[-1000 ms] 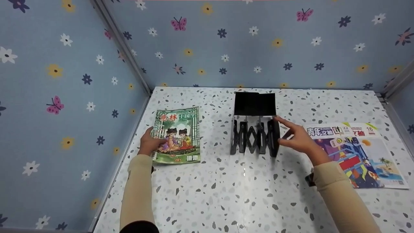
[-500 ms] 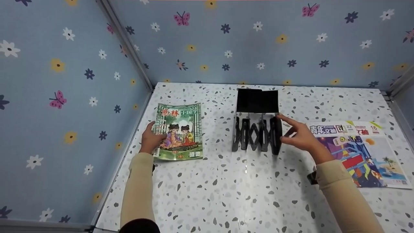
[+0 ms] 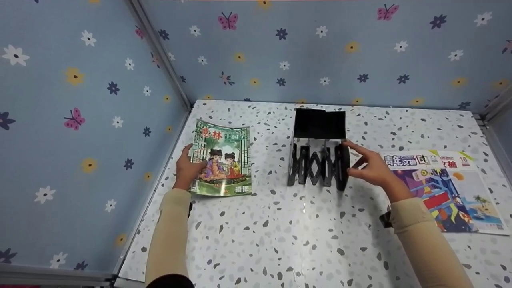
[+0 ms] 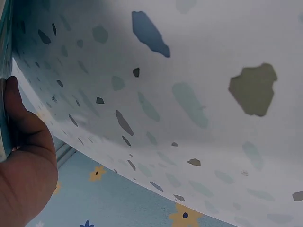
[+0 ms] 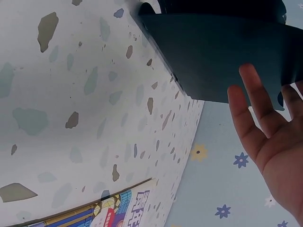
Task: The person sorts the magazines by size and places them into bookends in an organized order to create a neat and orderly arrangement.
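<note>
My left hand [image 3: 189, 169] pinches the left edge of a green magazine [image 3: 224, 160], thumb on its illustrated cover and the other fingers mostly hidden beneath. The magazine bows, its left side lifted off the speckled table; the left wrist view shows only a sliver of it [image 4: 4, 118]. At the middle stands a black expandable bookend [image 3: 316, 164] with a crisscross folding base and upright end panels. Against its right panel [image 5: 213, 56] rest fingertips of my right hand [image 3: 370, 170]. In the right wrist view those fingers [image 5: 244, 113] look spread and fairly straight.
Two overlapping magazines [image 3: 444, 196] lie flat at the right, partly behind my right forearm. The white speckled table [image 3: 272, 236] meets flower-patterned panels at the back [image 3: 304, 52] and left [image 3: 92, 140].
The left side of the green magazine has risen and its cover bows more, with my left hand holding it. The view has shifted slightly. My right hand stays at the bookend.
</note>
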Tool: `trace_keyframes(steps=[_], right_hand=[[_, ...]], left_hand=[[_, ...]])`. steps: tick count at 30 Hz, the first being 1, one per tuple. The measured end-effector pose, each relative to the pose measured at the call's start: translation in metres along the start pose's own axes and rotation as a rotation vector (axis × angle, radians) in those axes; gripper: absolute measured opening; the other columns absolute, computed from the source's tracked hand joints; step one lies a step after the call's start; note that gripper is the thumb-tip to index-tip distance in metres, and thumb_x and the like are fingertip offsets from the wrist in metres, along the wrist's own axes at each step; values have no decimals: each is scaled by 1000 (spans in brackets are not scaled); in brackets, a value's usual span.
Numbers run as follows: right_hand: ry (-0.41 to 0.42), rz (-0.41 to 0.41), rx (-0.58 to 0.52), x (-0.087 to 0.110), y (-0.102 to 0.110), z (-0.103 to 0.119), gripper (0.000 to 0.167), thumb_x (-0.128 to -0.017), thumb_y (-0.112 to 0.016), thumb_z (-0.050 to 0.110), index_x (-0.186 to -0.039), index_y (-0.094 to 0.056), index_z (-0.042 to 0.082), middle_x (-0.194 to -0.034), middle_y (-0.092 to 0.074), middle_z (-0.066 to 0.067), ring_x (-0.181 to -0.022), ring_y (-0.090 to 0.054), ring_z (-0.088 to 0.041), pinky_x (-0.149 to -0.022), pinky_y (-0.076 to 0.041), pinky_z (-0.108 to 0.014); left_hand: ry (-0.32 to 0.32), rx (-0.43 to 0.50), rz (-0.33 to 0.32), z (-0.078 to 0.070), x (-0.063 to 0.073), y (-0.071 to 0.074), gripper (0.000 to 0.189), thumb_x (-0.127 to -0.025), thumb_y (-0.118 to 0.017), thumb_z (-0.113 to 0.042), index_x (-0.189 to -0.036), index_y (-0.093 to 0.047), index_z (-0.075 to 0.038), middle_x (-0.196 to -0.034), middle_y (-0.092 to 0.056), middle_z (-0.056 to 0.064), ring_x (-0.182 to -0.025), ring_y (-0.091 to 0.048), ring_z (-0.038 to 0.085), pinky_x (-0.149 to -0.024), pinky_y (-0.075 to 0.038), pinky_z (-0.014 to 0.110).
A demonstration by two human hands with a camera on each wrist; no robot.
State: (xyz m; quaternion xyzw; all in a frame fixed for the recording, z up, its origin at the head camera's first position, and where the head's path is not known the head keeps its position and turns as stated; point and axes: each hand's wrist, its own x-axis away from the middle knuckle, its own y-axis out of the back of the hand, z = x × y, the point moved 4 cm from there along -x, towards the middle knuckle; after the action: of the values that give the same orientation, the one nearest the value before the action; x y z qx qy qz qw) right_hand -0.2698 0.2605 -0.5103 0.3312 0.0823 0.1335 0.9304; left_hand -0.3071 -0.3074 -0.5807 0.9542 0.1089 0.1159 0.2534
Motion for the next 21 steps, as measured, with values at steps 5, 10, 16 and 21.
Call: trace_keyframes(steps=[5, 10, 16, 21], right_hand=[[-3, 5, -4, 1, -1, 0, 79, -78, -70, 9, -148, -40, 30, -129, -58, -23, -77, -66, -15, -53, -46, -30], [-4, 2, -1, 2, -1, 0, 79, -78, -69, 9, -147, -40, 34, -131, -58, -21, -79, -67, -19, -52, -46, -31], [-2, 3, -9, 2, -2, 0, 79, -79, -69, 8, -148, -40, 33, -140, -51, -21, -80, -66, -21, -53, -47, -30], [-20, 9, -24, 2, -2, 2, 79, -78, -69, 8, -148, -39, 31, -143, -48, -19, -81, -66, -21, -55, -49, -31]], left_hand=[[0, 16, -12, -3, 5, 1, 84, -85, -71, -20, -153, -23, -32, -157, -25, 20, -145, -25, 36, -96, -46, 54], [7, 34, -30, -3, 11, 1, 80, -88, -68, -22, -153, -23, -35, -158, -23, 19, -146, -23, 35, -100, -43, 54], [0, 34, -81, -1, 20, 2, 77, -88, -67, -24, -152, -25, -39, -156, -28, 20, -144, -27, 36, -101, -41, 56], [-49, 48, -109, -11, 27, 3, 75, -89, -66, -22, -151, -28, -38, -157, -29, 16, -144, -28, 35, -102, -41, 56]])
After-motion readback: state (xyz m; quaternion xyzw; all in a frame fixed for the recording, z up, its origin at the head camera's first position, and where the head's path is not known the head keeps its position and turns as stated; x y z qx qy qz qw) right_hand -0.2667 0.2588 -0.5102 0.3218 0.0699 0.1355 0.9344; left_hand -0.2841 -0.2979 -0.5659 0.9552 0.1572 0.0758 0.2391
